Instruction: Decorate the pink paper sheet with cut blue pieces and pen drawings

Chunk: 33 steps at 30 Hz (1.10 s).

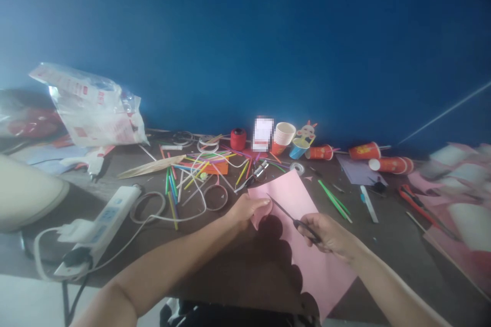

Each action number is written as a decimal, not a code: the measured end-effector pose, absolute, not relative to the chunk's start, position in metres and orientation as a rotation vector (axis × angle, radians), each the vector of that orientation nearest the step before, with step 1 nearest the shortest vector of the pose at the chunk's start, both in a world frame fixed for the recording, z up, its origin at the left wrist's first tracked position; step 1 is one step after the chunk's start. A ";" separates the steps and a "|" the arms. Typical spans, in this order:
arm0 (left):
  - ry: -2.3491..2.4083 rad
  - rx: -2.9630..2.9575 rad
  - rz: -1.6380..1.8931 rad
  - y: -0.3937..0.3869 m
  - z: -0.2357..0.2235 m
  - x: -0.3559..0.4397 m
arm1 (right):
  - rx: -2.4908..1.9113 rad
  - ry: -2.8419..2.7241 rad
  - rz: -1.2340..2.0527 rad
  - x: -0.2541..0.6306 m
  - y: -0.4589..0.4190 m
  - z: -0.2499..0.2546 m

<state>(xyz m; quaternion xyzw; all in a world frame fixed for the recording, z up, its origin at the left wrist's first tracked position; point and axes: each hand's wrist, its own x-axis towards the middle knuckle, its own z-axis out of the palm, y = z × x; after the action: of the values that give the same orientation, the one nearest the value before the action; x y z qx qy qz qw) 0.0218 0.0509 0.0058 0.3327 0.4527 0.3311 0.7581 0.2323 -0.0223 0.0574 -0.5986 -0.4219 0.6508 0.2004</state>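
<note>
A pink sheet of paper (307, 245) is held up over the dark table, its left edge cut into a row of round scallops. Near its upper left corner, my left hand (247, 209) pinches the paper between thumb and fingers. My right hand (326, 232) is closed around the dark handles of a pair of scissors (286, 211). The blades point up and left across the sheet, with their tips close to my left thumb. My right fingers are partly hidden behind the handles.
Coloured sticks (203, 168) lie scattered left of centre. A white power strip (103, 225) with cables and a glue gun (90, 161) are at left. Paper cups (284, 135) line the wall. A red utility knife (422, 207) and white rolls (468, 225) are at right.
</note>
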 end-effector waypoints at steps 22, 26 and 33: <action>0.976 0.826 0.716 0.056 0.004 0.016 | -1.803 -1.344 1.825 0.240 -0.004 0.061; 0.979 0.815 0.701 0.057 0.004 0.016 | -1.787 -1.364 1.830 0.243 -0.004 0.059; 0.962 0.801 0.637 0.059 0.006 0.014 | -1.770 -1.416 1.838 0.247 -0.002 0.059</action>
<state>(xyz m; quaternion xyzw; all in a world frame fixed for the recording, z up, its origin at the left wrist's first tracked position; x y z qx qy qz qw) 0.0144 0.0586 0.0057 0.3685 0.4426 0.2928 0.7633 0.2472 -0.0022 0.0592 -0.6027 -0.4823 0.6258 0.1114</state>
